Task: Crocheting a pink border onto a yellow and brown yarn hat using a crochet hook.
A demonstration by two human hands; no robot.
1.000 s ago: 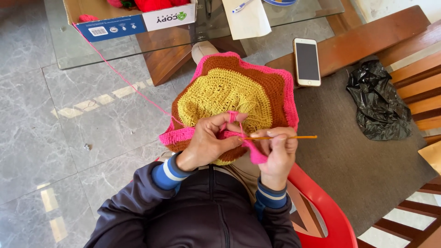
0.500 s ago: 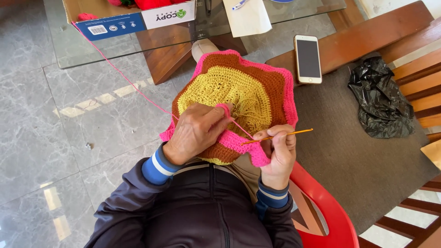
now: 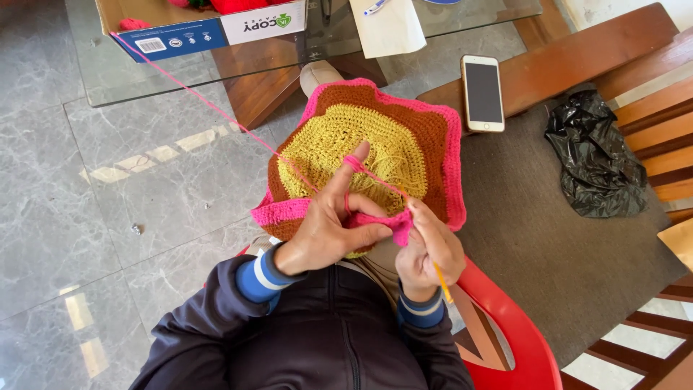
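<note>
Looking down from the head camera onto a lap holding a round crochet piece [image 3: 375,137], yellow in the centre, brown around that, bright pink at the wavy rim. Resting across the knees, near edge folded up toward the body. Left hand [image 3: 328,224] gripping that near pink edge between thumb and curled fingers, index finger raised straight with pink yarn [image 3: 209,105] looped over its tip. Yarn running taut from that fingertip up and left, across the grey marble floor [image 3: 94,195], into an open cardboard box [image 3: 209,29] with blue and white sides, standing on a glass table [image 3: 108,79]. Right hand [image 3: 429,253] just beside the left, fingers closed around a thin yellow crochet hook [image 3: 440,282], handle pointing down toward the wrist, tip hidden in the pink stitches. Both wrists in dark sleeves with blue and white striped cuffs, above a dark zipped jacket [image 3: 325,339]. Red plastic chair [image 3: 505,332] showing beneath the right elbow. To the right, a white smartphone [image 3: 483,92] with dark screen lying face up on a wooden bench [image 3: 577,58], well apart from the hands. Crumpled black plastic bag [image 3: 599,155] lying on a grey mat [image 3: 534,238] beside the bench. White folded paper [image 3: 393,25] on the glass table, past the crochet piece
</note>
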